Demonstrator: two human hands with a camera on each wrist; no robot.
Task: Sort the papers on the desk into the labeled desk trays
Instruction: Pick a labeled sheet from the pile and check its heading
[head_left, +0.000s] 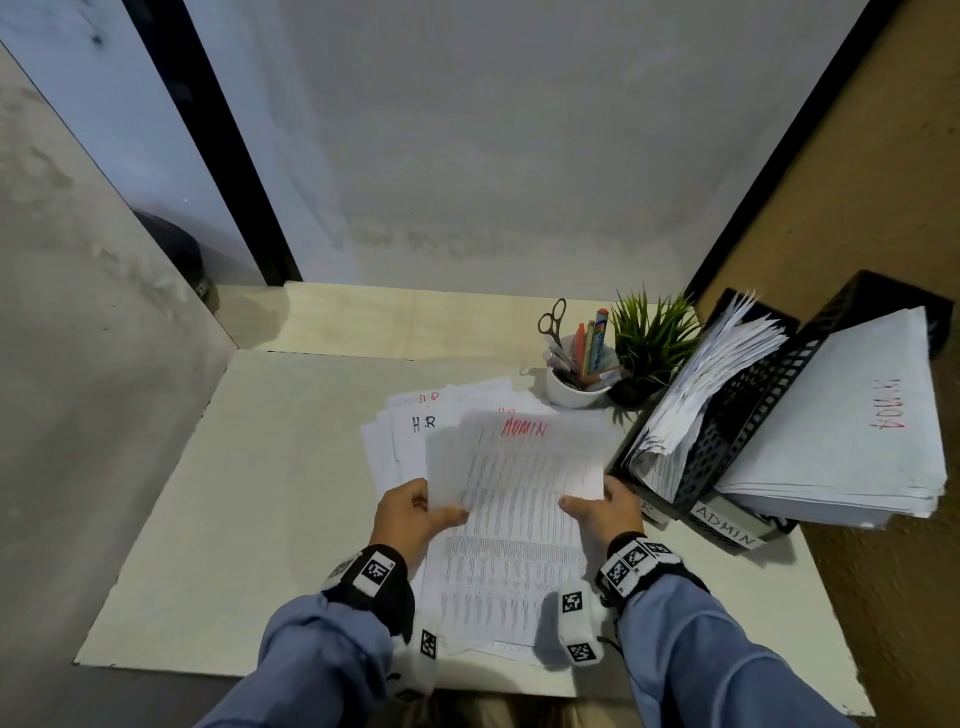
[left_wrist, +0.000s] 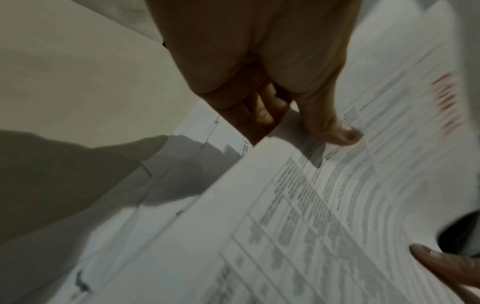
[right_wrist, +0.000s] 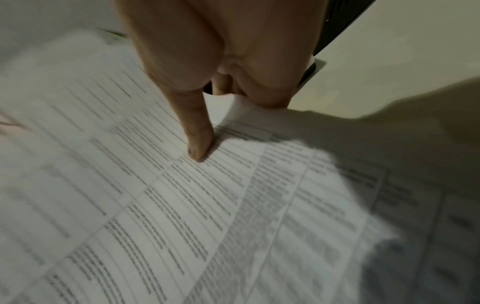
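A printed sheet marked ADMIN in red (head_left: 519, 457) is lifted, blurred, above the paper pile (head_left: 506, 587) at the desk's middle. My left hand (head_left: 441, 512) pinches its near left edge, thumb (left_wrist: 345, 133) on top and fingers beneath. My right hand (head_left: 576, 504) pinches the near right edge, thumb (right_wrist: 200, 148) pressed on the print. A sheet marked H.R (head_left: 423, 423) lies fanned out behind. To the right stand black trays: the one labelled ADMIN (head_left: 724, 525) holds a thick stack (head_left: 857, 415), and the one beside it (head_left: 727, 415) holds curled papers (head_left: 701, 384), its label mostly hidden.
A white cup (head_left: 576, 389) with scissors and pens and a small green plant (head_left: 649, 338) stand at the back, just left of the trays. Walls close the desk (head_left: 234, 493) on the left, back and right.
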